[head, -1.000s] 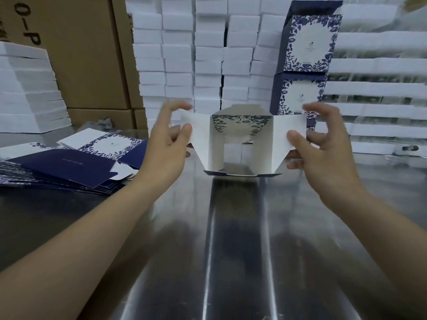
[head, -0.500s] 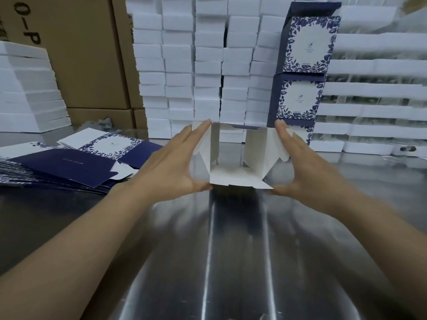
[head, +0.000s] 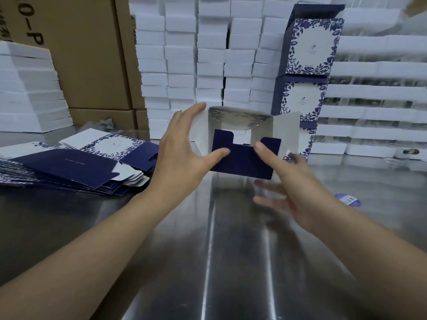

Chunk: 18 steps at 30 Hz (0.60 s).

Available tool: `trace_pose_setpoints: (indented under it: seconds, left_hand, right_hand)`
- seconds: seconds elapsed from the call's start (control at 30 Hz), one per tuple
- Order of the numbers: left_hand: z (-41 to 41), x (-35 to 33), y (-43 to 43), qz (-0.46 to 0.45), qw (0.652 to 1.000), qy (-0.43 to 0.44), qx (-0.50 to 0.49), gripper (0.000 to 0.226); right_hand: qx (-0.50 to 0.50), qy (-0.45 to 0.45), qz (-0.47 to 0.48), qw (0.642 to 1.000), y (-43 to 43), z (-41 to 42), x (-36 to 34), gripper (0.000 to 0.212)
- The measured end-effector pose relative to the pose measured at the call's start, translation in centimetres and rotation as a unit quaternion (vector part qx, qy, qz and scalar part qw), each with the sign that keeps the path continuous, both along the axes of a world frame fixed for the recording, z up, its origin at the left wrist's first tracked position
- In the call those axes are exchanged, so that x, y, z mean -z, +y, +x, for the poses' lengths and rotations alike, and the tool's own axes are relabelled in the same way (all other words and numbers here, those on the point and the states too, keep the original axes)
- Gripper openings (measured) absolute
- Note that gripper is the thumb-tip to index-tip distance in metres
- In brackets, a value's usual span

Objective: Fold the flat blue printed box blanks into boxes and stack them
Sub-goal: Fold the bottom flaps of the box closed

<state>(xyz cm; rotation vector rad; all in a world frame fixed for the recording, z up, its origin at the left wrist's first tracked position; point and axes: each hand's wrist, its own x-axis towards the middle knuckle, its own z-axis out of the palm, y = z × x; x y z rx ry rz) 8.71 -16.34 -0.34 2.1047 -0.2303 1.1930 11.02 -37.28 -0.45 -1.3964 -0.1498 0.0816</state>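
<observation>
Mid-fold on this one. The box (head: pixel 240 121) is up between both hands, out over the middle of the counter (head: pixel 208 262), open end facing me. Can't tell if its lower edge touches the metal.

Left hand (head: pixel 182 153) has a wide grip: fingers stretched along the left wall, thumb pressing the dark blue flap (head: pixel 242 162). Right hand (head: pixel 300 199) isn't really gripping. One straight finger pushes the same flap and the rest are spread loose underneath, blurry.

I'd say this is the bottom-closing step. Next the notched flap needs pushing in, and the white side flaps, still splayed out, need to lock with it.

Plenty of bare counter in front. Flat blanks (head: pixel 69 167) are fanned out just to the left, and the finished boxes (head: pixel 309 49) are stacked just behind the right flap, so swing carefully there. The top one looks tilted.
</observation>
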Motion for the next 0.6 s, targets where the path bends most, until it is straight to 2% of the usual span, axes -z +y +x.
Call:
trace_pose_setpoints:
  seconds: [0.07,0.17,0.3,0.5,0.6]
  left_hand:
    - [-0.1,0.0,-0.2,0.005,1.0,-0.003,0.0,0.085]
    - [-0.2,-0.2,-0.1,0.007,1.0,-0.01,-0.007,0.084]
    - [-0.3,-0.5,-0.1,-0.006,1.0,-0.027,-0.009,0.08]
    - [-0.4,-0.5,-0.2,-0.047,0.999,-0.02,0.011,0.078]
    - [-0.6,-0.6,-0.3,-0.042,0.999,-0.016,0.017,0.076]
  right_hand:
    - [-0.051,0.078,0.008,0.996,0.8,-0.2,0.5,0.101]
    - [-0.095,0.124,0.034,0.987,1.0,-0.3,1.1,0.068]
    - [-0.099,0.143,0.086,0.981,0.8,-0.1,0.9,0.073]
    - [-0.153,0.143,0.091,0.974,1.7,-0.6,1.2,0.071]
    - [-0.129,0.117,0.106,0.979,1.6,-0.5,1.4,0.047]
